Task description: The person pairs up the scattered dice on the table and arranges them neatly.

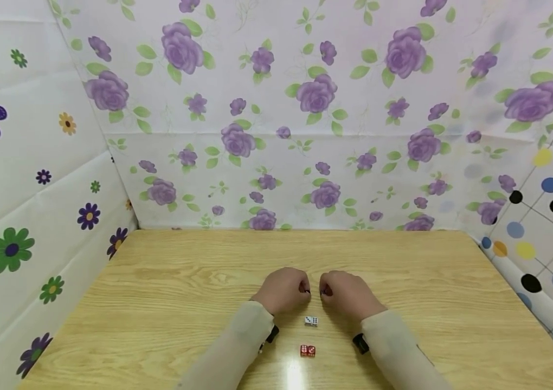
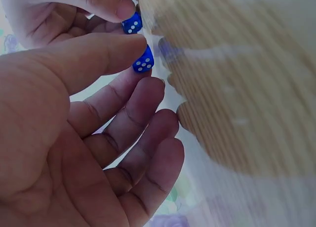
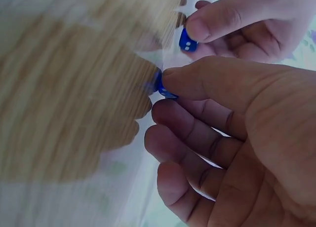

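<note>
Between thumb and forefinger, my left hand [image 1: 283, 291] pinches a translucent blue die [image 2: 143, 62] with white pips. The right hand [image 1: 348, 294] pinches a second blue die [image 3: 168, 91] in the same way. Both hands face each other over the middle of the table, a small gap between them. The blue dice are low over the tabletop; whether they touch it I cannot tell. Closer to me, two white dice [image 1: 311, 320] lie side by side between the wrists. Nearer still, two red dice [image 1: 308, 350] sit next to each other.
The wooden table [image 1: 184, 281] has a glossy top that reflects light near its front. A floral sheet [image 1: 281, 179] hangs behind it. Patterned sheets stand at the left [image 1: 62, 216] and at the right [image 1: 540, 227].
</note>
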### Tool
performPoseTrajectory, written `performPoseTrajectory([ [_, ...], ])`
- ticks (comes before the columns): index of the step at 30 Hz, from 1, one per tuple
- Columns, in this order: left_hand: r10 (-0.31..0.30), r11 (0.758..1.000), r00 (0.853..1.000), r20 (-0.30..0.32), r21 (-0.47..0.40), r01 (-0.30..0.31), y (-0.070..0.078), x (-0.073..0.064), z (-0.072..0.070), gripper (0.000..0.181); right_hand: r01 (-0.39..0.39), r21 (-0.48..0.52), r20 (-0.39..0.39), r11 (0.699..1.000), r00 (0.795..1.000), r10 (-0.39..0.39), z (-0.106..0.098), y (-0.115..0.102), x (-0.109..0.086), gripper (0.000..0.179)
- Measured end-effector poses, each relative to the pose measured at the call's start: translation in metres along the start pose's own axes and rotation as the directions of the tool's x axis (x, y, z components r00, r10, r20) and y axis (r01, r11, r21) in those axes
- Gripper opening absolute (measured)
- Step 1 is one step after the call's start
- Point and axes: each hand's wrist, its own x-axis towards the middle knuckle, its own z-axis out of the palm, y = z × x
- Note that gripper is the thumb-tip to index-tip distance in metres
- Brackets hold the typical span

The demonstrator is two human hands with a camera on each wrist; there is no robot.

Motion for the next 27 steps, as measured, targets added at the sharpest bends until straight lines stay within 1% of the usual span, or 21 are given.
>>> performPoseTrajectory([
  [3,-0.002,1.000,1.000,-0.001,0.007,0.002,0.0014,0.0021,0.0033,0.006,0.012,0.019,-0.005,1.000,1.000,-0.012,0.0022,-0.0019,0.0010,0.013],
  [7,0.015,1.000,1.000,-0.012,0.010,-0.015,0.0030,0.0041,0.0072,0.008,0.027,0.055,0.003,0.998,1.000,-0.027,0.0046,-0.0034,0.0016,0.011],
  [10,0.021,1.000,1.000,-0.012,0.010,-0.021,0.0027,0.0039,0.0083,0.008,0.014,0.079,0.021,0.997,1.000,-0.016,0.0045,-0.0034,0.0013,0.008],
  [15,0.008,1.000,1.000,-0.008,0.011,-0.008,-0.0009,0.0005,0.0066,0.016,-0.024,0.106,0.039,0.994,0.999,0.020,0.0010,-0.0016,0.0003,0.010],
  [21,0.016,1.000,1.000,-0.026,0.005,-0.016,-0.0029,-0.0004,0.0050,0.011,0.020,0.102,0.018,0.995,1.000,-0.022,0.0001,0.0001,0.0010,0.009],
  [27,0.021,1.000,1.000,-0.018,0.010,-0.021,-0.0020,0.0016,0.0062,0.009,0.020,0.106,0.028,0.994,0.999,-0.024,0.0013,0.0005,0.0006,0.009],
])
